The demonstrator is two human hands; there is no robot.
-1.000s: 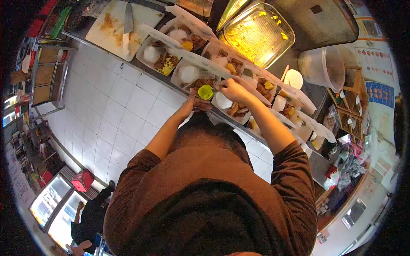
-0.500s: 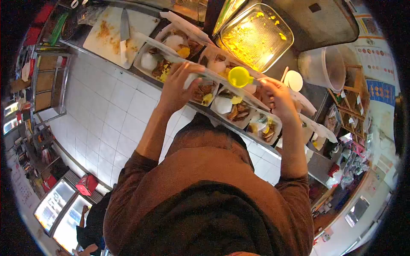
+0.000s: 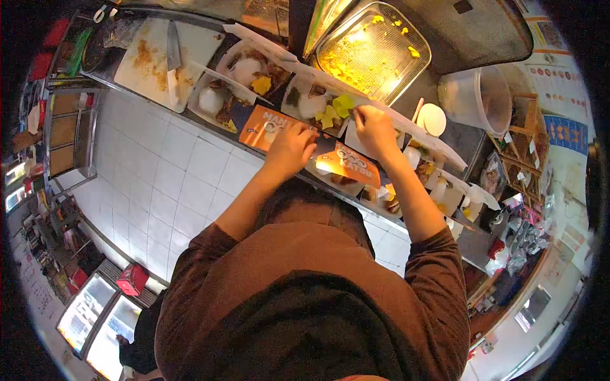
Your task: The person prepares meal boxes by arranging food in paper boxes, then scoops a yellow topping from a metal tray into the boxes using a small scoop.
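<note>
My left hand (image 3: 289, 150) bends its fingers over an orange printed box lid (image 3: 259, 127), which now lies down over food boxes at the counter's front edge. Another orange printed panel (image 3: 348, 164), reading "KATSU", lies just to its right. My right hand (image 3: 379, 132) has its fingers curled together beside a box in the back row; its fingertips hide whatever they pinch. Close by, an open food box (image 3: 311, 105) holds a white rice mound and yellow pieces. A yellow-green object (image 3: 343, 105) lies there too, its kind unclear.
A knife (image 3: 173, 54) rests on a stained white cutting board (image 3: 141, 63) at left. Behind the boxes stands a wire-mesh tray (image 3: 416, 70) with yellow crumbs. A clear tub (image 3: 469, 95) and round white lid (image 3: 433, 119) are at right. Another person (image 3: 143, 340) stands lower left.
The front boxes' lid has come down, so its orange print shows where food was visible. My left hand moved right and down, my right hand left. The round yellow cup shape is no longer seen.
</note>
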